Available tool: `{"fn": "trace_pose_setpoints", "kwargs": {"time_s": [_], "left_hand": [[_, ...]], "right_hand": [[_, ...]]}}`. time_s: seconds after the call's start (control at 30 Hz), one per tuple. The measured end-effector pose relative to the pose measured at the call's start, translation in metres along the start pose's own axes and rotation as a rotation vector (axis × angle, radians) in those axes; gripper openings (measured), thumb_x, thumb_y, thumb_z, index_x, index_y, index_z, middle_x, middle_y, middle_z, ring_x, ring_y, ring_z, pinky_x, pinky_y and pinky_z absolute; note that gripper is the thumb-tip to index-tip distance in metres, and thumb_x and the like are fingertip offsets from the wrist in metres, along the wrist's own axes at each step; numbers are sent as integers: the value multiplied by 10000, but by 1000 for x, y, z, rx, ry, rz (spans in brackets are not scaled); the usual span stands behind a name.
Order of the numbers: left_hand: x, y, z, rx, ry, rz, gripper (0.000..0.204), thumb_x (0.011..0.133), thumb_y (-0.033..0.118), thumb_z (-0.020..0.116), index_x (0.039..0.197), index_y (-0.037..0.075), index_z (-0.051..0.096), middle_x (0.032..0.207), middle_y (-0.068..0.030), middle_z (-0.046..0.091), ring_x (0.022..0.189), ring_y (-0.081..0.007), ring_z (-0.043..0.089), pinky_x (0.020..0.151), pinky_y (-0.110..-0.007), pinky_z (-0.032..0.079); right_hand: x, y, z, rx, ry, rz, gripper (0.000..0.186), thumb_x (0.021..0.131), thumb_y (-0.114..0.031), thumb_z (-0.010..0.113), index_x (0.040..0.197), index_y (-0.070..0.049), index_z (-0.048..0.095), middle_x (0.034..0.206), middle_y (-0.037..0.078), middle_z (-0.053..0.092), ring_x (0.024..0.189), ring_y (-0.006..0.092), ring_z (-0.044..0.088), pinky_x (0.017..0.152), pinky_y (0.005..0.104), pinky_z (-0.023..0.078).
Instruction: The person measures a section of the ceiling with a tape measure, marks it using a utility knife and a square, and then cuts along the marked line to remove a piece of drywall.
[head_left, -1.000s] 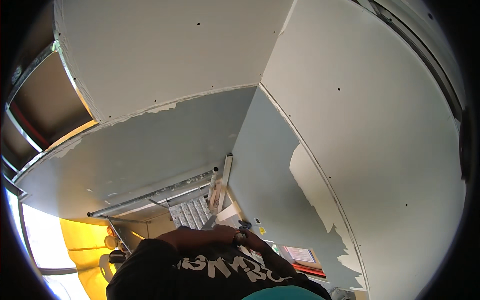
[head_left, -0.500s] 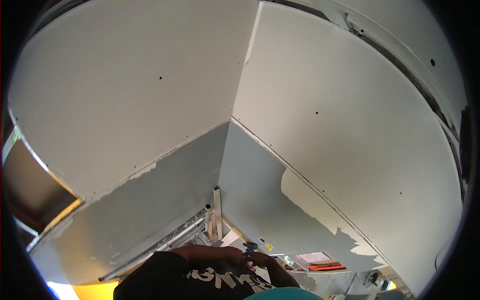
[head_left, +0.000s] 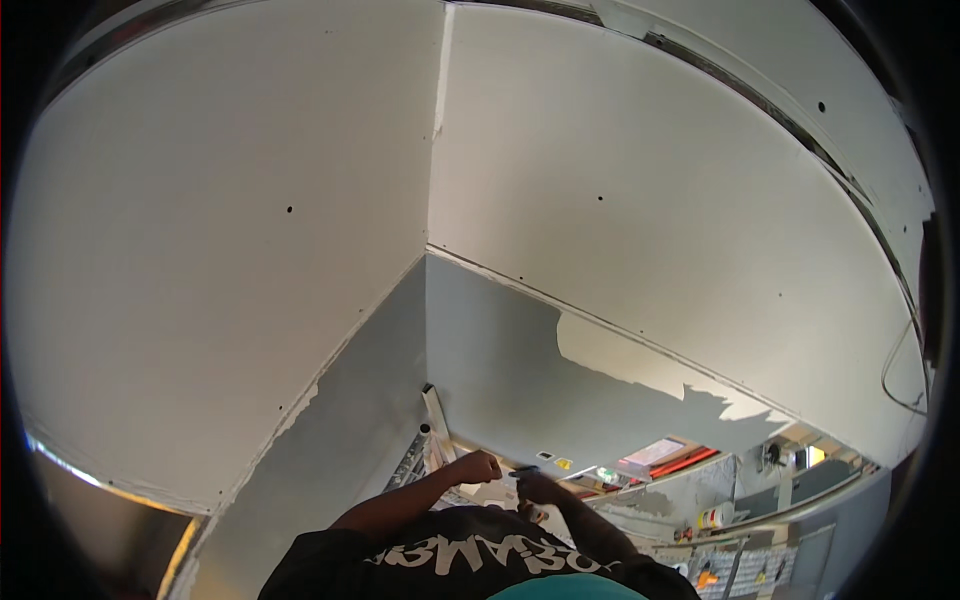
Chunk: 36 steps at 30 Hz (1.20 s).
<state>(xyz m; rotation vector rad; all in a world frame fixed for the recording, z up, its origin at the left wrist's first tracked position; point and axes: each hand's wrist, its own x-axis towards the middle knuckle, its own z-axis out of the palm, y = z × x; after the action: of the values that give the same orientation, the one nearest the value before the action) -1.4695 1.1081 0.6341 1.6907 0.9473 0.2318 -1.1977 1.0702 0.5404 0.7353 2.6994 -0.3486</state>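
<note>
My left hand [head_left: 478, 467] is closed in a fist in front of my chest. Whatever it may hold is hidden by the fingers. Just to its right, a small gap away, my right hand [head_left: 537, 488] is closed around a small dark flat thing [head_left: 523, 472], whose kind I cannot make out. Beyond both hands rises a corner of grey lower wall [head_left: 490, 340] with white boards [head_left: 620, 150] above it. An uneven cream patch [head_left: 610, 350] lies on the right-hand grey wall, below the board joint.
A pale upright length [head_left: 436, 410] and a round-ended tube [head_left: 425, 429] lean in the corner. Red-edged material with a pale sheet [head_left: 655, 453] lies to the right. Further right are a white bucket [head_left: 716, 516] and an orange item [head_left: 707, 579]. A cable [head_left: 885, 375] hangs at the far right.
My hands were together and have moved apart, the left one lifting clear. My view has turned to the right, so the corner sits further left.
</note>
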Motion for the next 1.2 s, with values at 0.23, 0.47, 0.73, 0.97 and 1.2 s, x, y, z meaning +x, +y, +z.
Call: {"fn": "trace_pose_setpoints", "kwargs": {"time_s": [0.23,0.47,0.73,0.97,1.2], "left_hand": [[-40,109,-57,32,434,264,404,920,388,716,1136,46,705,903,-189,721,887,-361,700,807,-445,540],[-108,256,-158,28,646,492,255,977,265,666,1057,24,692,828,-175,692,772,-318,683,720,-404,511],[-179,372,-247,-306,604,745,231,986,238,678,968,14,732,695,36,519,606,-50,404,577,-222,357],[-207,416,-284,-496,527,873,224,996,222,662,1013,1,690,685,25,482,559,-64,385,550,-224,329],[-200,452,-330,-849,572,965,226,1021,222,624,1114,16,632,895,-32,528,595,-94,406,550,-260,348]], "right_hand": [[-2,-48,-320,704,1000,438,290,879,-258,780,1034,-50,649,886,128,695,811,210,687,760,354,553],[-38,-119,-445,683,1243,531,385,840,-201,830,1158,-55,668,942,63,716,803,146,673,754,318,555],[-34,-150,-346,979,1016,562,402,863,-214,835,1189,-51,665,932,60,744,791,108,670,745,288,546],[-93,-139,-365,902,1384,601,111,994,-30,598,1100,-7,621,890,96,738,856,163,729,789,319,590],[-210,-160,-549,69,1748,604,124,1022,-58,546,1120,-46,621,768,16,649,701,74,630,650,242,511]]}}
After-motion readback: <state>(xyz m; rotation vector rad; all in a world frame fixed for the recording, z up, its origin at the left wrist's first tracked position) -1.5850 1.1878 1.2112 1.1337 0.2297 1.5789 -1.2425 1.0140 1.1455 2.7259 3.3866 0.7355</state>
